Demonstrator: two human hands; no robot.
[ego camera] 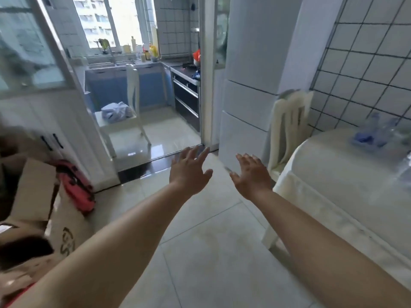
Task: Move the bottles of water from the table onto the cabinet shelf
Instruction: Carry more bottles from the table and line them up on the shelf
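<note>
Our left hand (189, 167) and right hand (250, 174) hang spread and empty over pale floor tiles (213, 241). Blurred clear plastic water bottles (378, 134) sit on the white-clothed table (333, 174) at right — a cream chair (289, 130) stands just beside it.

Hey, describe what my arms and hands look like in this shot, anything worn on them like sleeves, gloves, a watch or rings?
Both forearms are bare all the way to the bottom edge of the picture, with no sleeves in view. The left hand and right hand wear no gloves. No watch, bracelet or band shows on either wrist. No ring is apparent on the fingers, though the picture is slightly blurred, so a thin one could be missed.
</note>
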